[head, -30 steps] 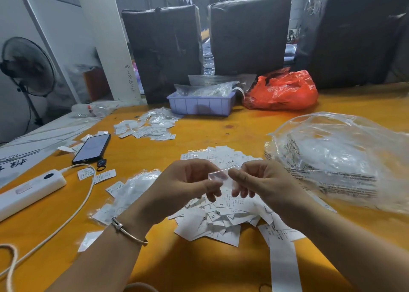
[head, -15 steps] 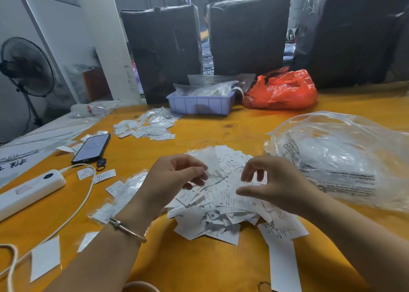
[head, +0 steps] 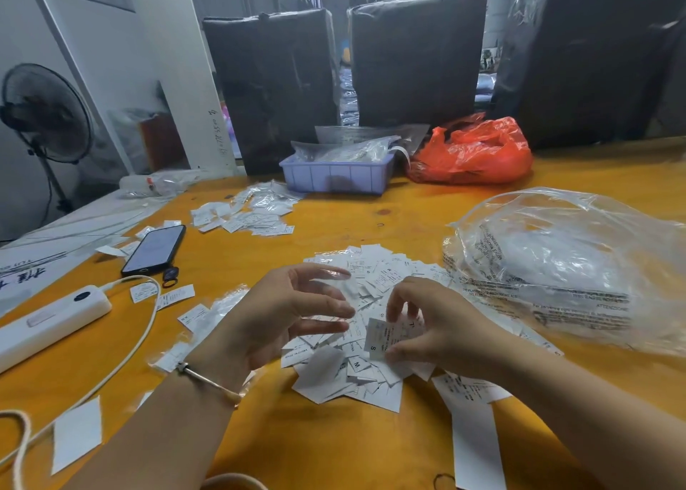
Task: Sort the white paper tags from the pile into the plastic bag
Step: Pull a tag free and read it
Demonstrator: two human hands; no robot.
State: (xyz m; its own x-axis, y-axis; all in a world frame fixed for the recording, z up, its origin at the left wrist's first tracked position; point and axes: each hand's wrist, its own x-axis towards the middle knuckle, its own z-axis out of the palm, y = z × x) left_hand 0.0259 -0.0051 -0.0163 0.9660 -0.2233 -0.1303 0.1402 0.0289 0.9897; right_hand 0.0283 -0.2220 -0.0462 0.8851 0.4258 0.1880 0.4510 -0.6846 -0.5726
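On the orange counter (head: 371,452) a pile (head: 371,285) of white tags lies near the middle, toward the near edge. The right hand (head: 434,326) hovers over the pile's near right part and pinches a tag (head: 382,335) marked "S" between thumb and curled fingers, lifted slightly off the heap. The left hand (head: 293,315), a bangle (head: 208,380) at its wrist, is released, its fingers spread and blurred above the pile's left side, grasping nothing. The clear bag (head: 564,267), crumpled and printed with warning text, lies just right of the pile toward the right edge. Toward the left edge lie a phone (head: 154,250), a white power bank (head: 48,317) with its cable (head: 126,345), and loose tags. Farther back sit a second heap (head: 245,215), a lilac tray (head: 336,178) and a red bag (head: 475,153).
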